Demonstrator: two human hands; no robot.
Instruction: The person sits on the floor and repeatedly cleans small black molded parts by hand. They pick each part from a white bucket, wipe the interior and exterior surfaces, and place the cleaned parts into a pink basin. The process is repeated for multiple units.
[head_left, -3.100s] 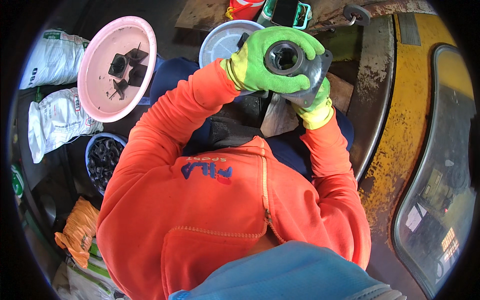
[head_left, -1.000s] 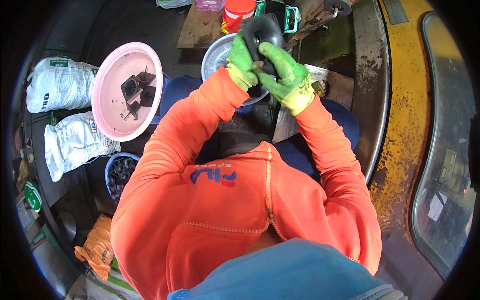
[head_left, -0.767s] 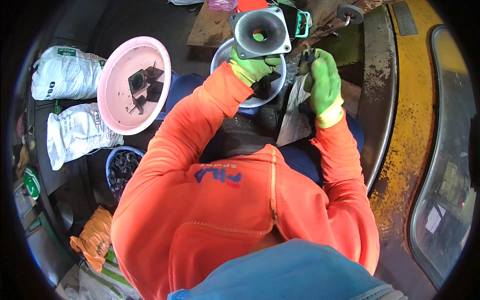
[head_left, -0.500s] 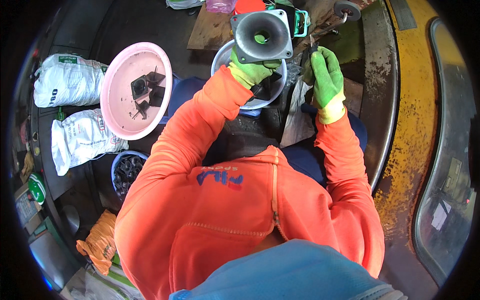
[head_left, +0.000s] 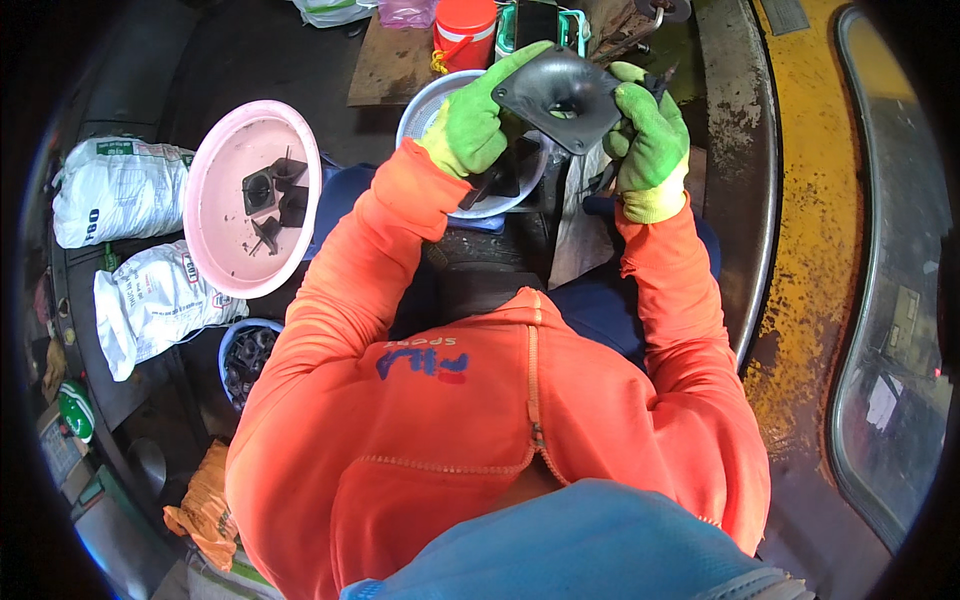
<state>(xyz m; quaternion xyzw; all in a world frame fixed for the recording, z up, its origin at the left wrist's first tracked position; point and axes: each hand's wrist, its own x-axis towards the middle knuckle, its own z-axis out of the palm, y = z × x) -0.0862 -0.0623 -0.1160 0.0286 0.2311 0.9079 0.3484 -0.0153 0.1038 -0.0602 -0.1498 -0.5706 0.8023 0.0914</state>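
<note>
A black plastic speaker horn [head_left: 532, 88] with a square flange and a round flared mouth is tilted in front of me. My left hand [head_left: 475, 122], in a green and yellow glove, is closed on the horn's left side, its index finger stretched along the upper edge. My gloved right hand [head_left: 650, 140] is at the horn's right corner, fingers curled round a small dark-handled tool [head_left: 660, 82]. Its tip is hard to make out. Below the horn, a pale blue-white basin [head_left: 412, 118] with dark parts in it is partly hidden by my hands.
On my left stands a pink basin [head_left: 200, 190] with several black horn parts [head_left: 258, 190]. Nearby are white sacks [head_left: 120, 195] and a blue tub [head_left: 228, 350] of dark pieces. Ahead, a red jug [head_left: 465, 30] stands by a wooden board [head_left: 385, 65]. A rusty yellow machine panel [head_left: 815, 250] rises on my right.
The horn has turned from facing up to a tilted side view and moved right. My right hand has come in against it. The view has shifted, showing more of the red jug.
</note>
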